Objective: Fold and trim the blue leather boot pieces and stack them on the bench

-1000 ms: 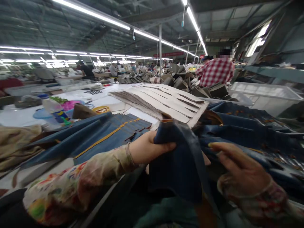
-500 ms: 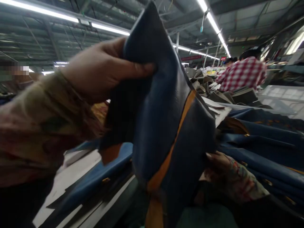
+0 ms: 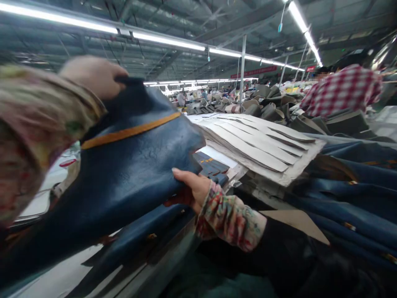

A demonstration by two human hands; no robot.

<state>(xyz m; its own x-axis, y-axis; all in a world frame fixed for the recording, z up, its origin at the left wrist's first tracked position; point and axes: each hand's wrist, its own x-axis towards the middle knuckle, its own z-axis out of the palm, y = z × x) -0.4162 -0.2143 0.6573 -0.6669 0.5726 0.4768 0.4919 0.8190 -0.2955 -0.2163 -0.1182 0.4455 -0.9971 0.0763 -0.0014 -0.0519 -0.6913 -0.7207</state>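
Observation:
A dark blue leather piece [image 3: 124, 174] with an orange-tan stripe is stretched across the left of the view. My left hand [image 3: 91, 76], in a floral sleeve, grips its upper edge. My right hand [image 3: 192, 188], also in a floral sleeve, holds its lower edge, with the fingertips over the leather's rim. Beyond that edge, a stack of beige cut sheets [image 3: 251, 145] lies close by. Small cut blue pieces [image 3: 212, 167] sit just past my right hand.
Folded blue leather [image 3: 350, 203] is heaped at the right, and grey-green rolled hides [image 3: 266, 108] are piled behind the sheets. A co-worker in a red checked shirt [image 3: 341, 91] stands at the far right. Long workbenches stretch back under strip lights.
The leather has gone from hanging upright to spreading wide and flatter between my hands. My left hand has moved up and left, my right hand has moved left, and the view has turned.

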